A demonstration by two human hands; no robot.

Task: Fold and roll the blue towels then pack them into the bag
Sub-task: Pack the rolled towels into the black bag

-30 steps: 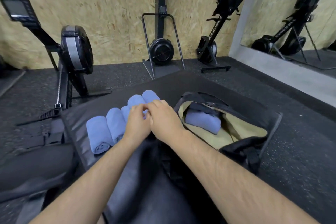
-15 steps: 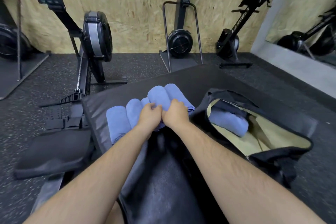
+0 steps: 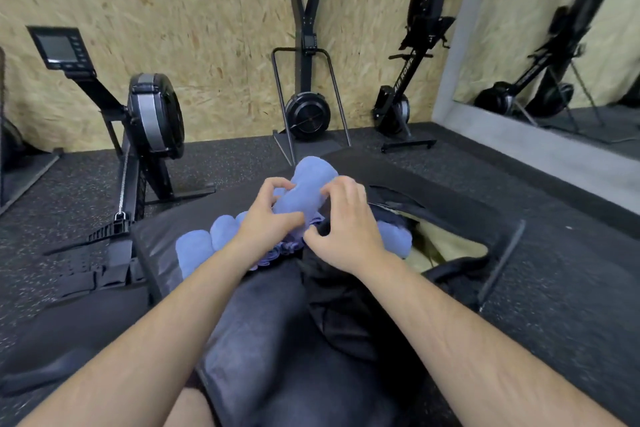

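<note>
I judge this roll [image 3: 304, 191] light, soft and springy, liable to unwind, so I'd clasp it round the middle with the loose edge pinned. My left hand [image 3: 268, 218] and right hand [image 3: 346, 229] both grip it, raised above the other rolls [image 3: 194, 250] on the mat [image 3: 156, 236], beside the bag [image 3: 450, 250]. It's pale blue, plump, tightly wound.

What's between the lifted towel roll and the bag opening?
Nothing visible. The left hand and right hand hold the towel roll just left of the open bag; a packed towel lies at its left end, bare lining beside it.
</note>
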